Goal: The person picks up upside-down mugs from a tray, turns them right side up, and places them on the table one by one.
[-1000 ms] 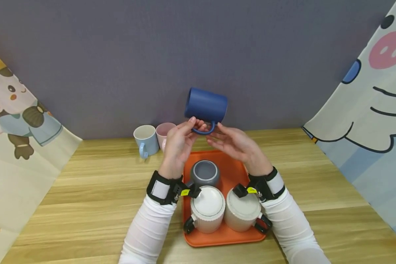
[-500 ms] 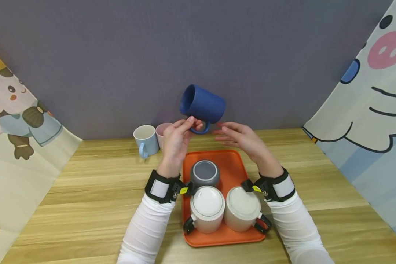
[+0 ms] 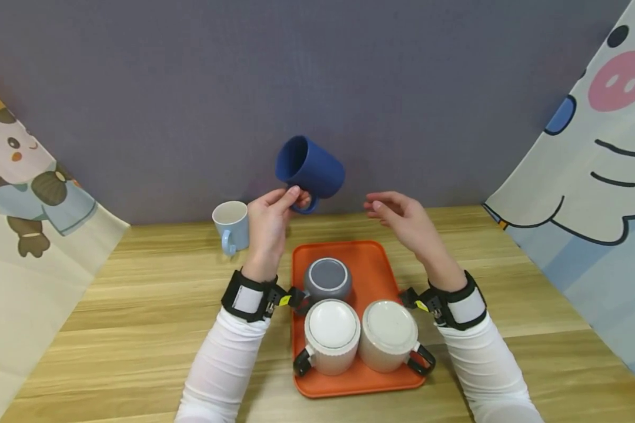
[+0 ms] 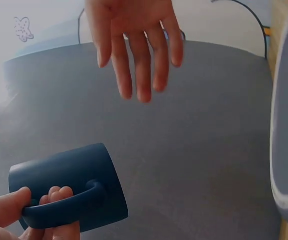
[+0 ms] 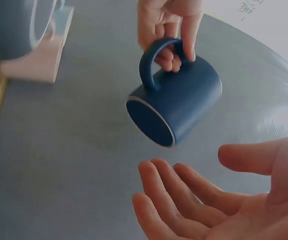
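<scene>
While aslant, smooth blue cylindrical mug [image 3: 321, 170], looped handle [image 4: 66, 208] in grip of left hand [image 3: 270, 226], right hand [image 3: 406, 223] relaxed.

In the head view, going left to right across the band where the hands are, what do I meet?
Cloth with a cartoon figure, light blue mug, left hand, dark blue mug, right hand, cloth with a pink snout.

Grey wall [image 3: 201, 106], wooden table [image 3: 137, 329], cartoon hangings [image 3: 587, 194]
</scene>
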A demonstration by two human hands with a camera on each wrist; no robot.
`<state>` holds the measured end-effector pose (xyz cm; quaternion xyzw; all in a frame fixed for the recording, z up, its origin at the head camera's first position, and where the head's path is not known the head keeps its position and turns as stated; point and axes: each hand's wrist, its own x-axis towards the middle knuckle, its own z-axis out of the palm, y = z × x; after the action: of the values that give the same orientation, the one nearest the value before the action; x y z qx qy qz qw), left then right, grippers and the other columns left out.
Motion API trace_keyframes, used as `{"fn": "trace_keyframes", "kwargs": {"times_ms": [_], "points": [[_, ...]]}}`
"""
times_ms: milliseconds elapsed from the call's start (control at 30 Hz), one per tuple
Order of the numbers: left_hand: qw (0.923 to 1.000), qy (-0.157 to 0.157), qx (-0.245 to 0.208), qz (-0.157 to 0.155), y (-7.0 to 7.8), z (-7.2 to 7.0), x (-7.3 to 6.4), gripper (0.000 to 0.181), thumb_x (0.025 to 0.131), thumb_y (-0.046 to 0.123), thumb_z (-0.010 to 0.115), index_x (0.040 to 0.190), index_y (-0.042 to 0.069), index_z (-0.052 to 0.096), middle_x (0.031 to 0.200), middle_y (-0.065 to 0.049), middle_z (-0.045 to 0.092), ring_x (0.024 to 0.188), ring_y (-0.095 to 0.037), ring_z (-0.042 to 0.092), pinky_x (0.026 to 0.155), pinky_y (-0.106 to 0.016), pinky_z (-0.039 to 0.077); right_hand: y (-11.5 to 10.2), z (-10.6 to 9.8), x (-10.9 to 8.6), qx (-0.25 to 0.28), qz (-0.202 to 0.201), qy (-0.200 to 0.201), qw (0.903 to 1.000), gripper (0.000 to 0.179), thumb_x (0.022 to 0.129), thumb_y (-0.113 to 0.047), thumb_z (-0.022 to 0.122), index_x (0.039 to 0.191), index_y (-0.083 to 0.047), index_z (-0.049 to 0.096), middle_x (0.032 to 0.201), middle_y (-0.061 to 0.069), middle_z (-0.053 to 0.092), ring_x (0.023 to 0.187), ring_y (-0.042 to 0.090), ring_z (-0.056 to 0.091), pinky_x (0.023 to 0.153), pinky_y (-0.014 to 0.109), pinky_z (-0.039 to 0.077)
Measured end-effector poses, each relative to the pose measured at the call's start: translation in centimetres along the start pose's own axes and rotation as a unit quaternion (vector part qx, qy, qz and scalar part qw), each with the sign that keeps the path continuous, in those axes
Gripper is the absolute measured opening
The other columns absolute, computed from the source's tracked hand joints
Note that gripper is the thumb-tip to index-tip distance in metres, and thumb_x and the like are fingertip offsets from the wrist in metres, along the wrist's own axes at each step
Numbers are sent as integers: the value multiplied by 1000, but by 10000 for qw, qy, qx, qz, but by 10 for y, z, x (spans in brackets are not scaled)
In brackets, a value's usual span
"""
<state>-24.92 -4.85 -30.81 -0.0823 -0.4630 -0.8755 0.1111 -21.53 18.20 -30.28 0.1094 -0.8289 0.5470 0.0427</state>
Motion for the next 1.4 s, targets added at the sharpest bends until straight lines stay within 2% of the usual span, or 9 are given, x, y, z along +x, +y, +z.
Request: {"fn": "trace_keyframes", "kwargs": {"times_ms": [67,133,333,800,967,1067,1167,1233,1400], "points": [[9999,22,77,82,-1,-1,2,8,84,-6,65,77,-6,69,65,-9,69,61,-18,67,70,-30,57,1,-2,0,-125,-10,115,9999,38,99,-25,50,130,-2,53,126,18,60,110,28,60,90,25,49],[9997,61,189,155,-2,-3,4,7,84,-5,66,81,-11,68,65,-8,69,61,-17,67,70,-29,57,3,-3,0,-237,-29,218,9995,38,99,-24,49,129,-2,53,125,19,60,107,26,61,90,24,49],[9974,272,599,293,-8,-8,10,22,84,-6,66,95,-24,61,64,-4,69,59,-13,67,67,-27,57,10,-7,-1,-920,-270,586,9937,37,99,-25,50,127,-1,55,122,19,61,108,30,60,96,42,46],[9897,580,1241,424,-26,-23,21,19,81,-8,68,92,-23,62,63,-5,68,56,-13,68,67,-34,58,42,-17,-8,-2181,-202,1206,9682,36,99,-24,49,125,0,55,117,22,62,107,36,59,91,49,48],[9768,628,1961,594,-31,-28,23,17,80,-5,71,89,-19,66,69,-17,70,57,-12,68,66,-32,57,58,-16,-6,-2683,-549,1620,9480,35,96,-20,53,120,6,57,112,25,63,103,40,61,87,52,48],[9696,649,2280,612,-35,-32,25,16,79,-3,72,87,-17,68,66,-14,69,57,-11,67,63,-28,57,65,-15,-6,-2983,-687,1783,9351,35,95,-19,54,117,8,57,110,28,63,100,42,61,84,53,48],[9636,699,2522,546,-40,-36,26,15,80,0,73,86,-14,70,64,-9,68,58,-12,67,63,-26,56,70,-16,-7,-3147,-677,1812,9293,35,95,-19,54,115,10,57,109,29,62,100,43,59,82,54,47],[9584,742,2709,498,-43,-39,27,15,80,2,74,85,-12,72,65,-10,69,61,-15,68,64,-27,57,72,-17,-9,-3189,-646,1807,9282,35,95,-18,54,115,10,57,109,29,62,100,43,59,82,54,47],[9350,879,3409,427,-48,-45,28,16,80,9,75,85,-6,74,78,-19,72,65,-15,68,62,-20,54,77,-19,-13,-3313,-536,1784,9250,35,94,-19,56,115,9,58,110,30,61,100,45,58,83,55,46]]}}
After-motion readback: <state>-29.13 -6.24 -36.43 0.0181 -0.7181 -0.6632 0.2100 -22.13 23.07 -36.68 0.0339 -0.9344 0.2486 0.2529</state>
